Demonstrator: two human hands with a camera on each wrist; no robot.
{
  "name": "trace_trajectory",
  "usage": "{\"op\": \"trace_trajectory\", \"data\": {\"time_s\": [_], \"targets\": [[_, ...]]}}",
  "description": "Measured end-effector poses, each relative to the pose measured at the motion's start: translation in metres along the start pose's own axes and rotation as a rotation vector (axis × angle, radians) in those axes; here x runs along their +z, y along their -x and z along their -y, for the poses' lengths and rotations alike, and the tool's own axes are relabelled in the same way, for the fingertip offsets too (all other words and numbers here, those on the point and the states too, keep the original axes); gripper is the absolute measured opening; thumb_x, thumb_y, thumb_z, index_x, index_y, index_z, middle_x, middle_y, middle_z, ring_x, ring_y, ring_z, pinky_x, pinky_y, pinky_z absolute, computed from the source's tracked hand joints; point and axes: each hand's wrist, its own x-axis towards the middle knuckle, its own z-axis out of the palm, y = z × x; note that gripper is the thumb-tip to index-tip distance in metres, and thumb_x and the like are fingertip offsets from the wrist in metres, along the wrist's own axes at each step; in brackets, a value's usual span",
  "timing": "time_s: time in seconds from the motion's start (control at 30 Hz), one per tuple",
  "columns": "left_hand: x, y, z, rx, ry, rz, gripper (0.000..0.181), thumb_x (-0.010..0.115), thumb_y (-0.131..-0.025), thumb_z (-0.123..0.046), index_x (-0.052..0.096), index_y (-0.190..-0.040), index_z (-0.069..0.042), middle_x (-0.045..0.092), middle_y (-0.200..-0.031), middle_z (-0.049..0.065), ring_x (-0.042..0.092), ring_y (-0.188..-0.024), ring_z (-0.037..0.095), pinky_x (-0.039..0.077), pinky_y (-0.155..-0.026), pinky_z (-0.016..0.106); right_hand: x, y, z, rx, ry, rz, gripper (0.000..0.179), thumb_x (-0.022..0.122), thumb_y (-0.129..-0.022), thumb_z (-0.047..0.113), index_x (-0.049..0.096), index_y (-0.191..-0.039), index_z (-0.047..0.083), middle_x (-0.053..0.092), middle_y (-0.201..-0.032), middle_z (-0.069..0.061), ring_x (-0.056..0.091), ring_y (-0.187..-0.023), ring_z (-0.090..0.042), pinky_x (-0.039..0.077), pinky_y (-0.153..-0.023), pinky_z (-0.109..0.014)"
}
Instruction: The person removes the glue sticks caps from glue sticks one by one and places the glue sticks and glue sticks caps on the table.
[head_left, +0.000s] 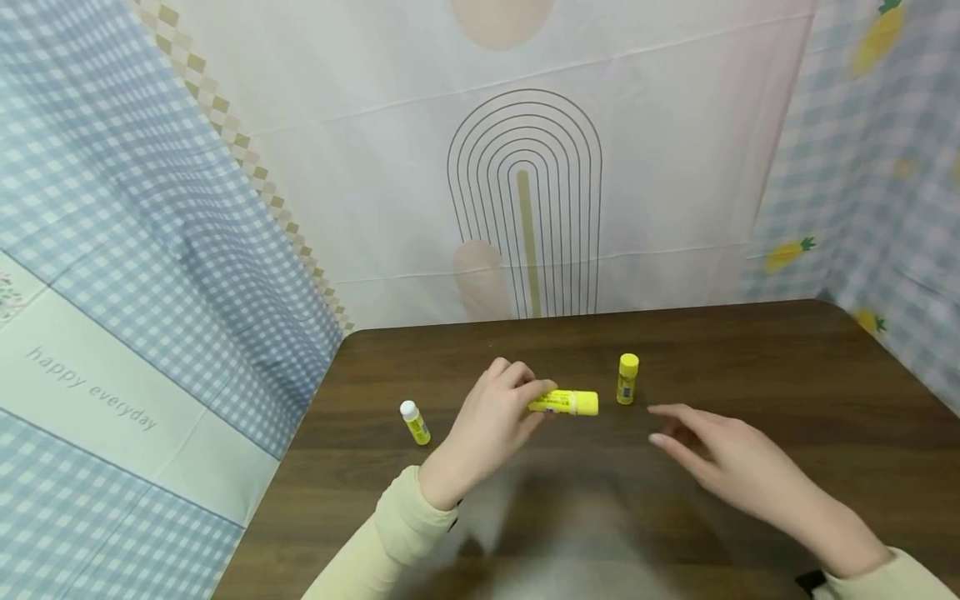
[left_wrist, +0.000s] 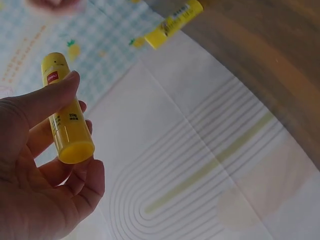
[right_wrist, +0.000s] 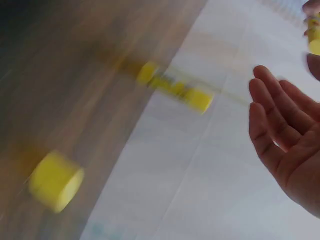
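Note:
My left hand [head_left: 491, 412] grips a yellow glue stick [head_left: 573, 402] above the table, thumb on one side and fingers on the other. The stick lies nearly level in the head view; its label shows in the left wrist view. My right hand [head_left: 731, 458] hovers apart from it with nothing in its grasp, fingers extended and slightly bent. Between the hands and farther back stands a second glue stick [head_left: 627, 379] with a yellow top. Left of my left hand, a smaller glue stick [head_left: 417, 423] with a white top stands on the table.
The dark wooden table [head_left: 360, 517] ends against a patterned cloth [head_left: 660, 167] at the back. Checked blue cloth [head_left: 195, 250] hangs along the left side. A short, blurred yellow cylinder [right_wrist: 56, 181] sits on the table in the right wrist view.

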Motion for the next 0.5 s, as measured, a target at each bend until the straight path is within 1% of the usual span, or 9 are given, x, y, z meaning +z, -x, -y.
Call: {"op": "trace_trajectory", "data": {"time_s": [0.07, 0.13, 0.27, 0.4, 0.5], "targets": [[0.003, 0.002, -0.004, 0.01, -0.002, -0.001, 0.032, 0.087, -0.082, -0.017, 0.077, -0.111, -0.012, 0.063, -0.093, 0.001, 0.05, -0.085, 0.018, 0.045, -0.077, 0.03, 0.005, -0.011, 0.014, -0.04, -0.074, -0.018, 0.037, 0.066, -0.099, 0.035, 0.063, -0.131, 0.016, 0.064, -0.089, 0.021, 0.059, -0.076, 0.004, 0.051, -0.065, -0.029], [0.005, 0.003, -0.008, 0.017, -0.009, -0.008, 0.032, 0.087, -0.082, -0.018, 0.077, -0.111, -0.013, 0.062, -0.093, 0.0, 0.05, -0.085, 0.017, 0.045, -0.077, 0.029, 0.009, -0.02, 0.026, -0.059, -0.152, -0.014, 0.038, 0.066, -0.099, 0.034, 0.062, -0.132, 0.015, 0.063, -0.086, 0.02, 0.057, -0.072, 0.003, 0.049, -0.062, -0.027], [0.005, 0.007, -0.014, 0.037, -0.028, -0.017, 0.032, 0.087, -0.081, -0.018, 0.077, -0.111, -0.014, 0.062, -0.093, -0.001, 0.051, -0.085, 0.017, 0.046, -0.077, 0.029, 0.017, -0.032, 0.041, -0.084, -0.287, 0.013, 0.03, 0.066, -0.099, 0.031, 0.065, -0.125, 0.015, 0.06, -0.081, 0.017, 0.053, -0.066, 0.0, 0.047, -0.058, -0.024], [0.003, 0.01, -0.015, 0.05, -0.07, -0.025, 0.031, 0.087, -0.082, -0.017, 0.077, -0.111, -0.015, 0.063, -0.094, -0.002, 0.051, -0.086, 0.016, 0.046, -0.077, 0.028, 0.024, -0.034, 0.046, -0.121, -0.358, -0.004, 0.02, 0.068, -0.098, 0.023, 0.066, -0.116, 0.015, 0.06, -0.081, 0.014, 0.054, -0.069, -0.001, 0.048, -0.059, -0.024], [0.002, 0.012, -0.015, 0.048, -0.106, -0.014, 0.029, 0.085, -0.083, -0.019, 0.076, -0.111, -0.016, 0.064, -0.096, -0.004, 0.051, -0.087, 0.015, 0.046, -0.077, 0.027, 0.026, -0.034, 0.047, -0.136, -0.369, -0.014, 0.02, 0.069, -0.097, 0.02, 0.067, -0.116, 0.014, 0.061, -0.084, 0.014, 0.055, -0.072, -0.001, 0.049, -0.061, -0.024]]}}
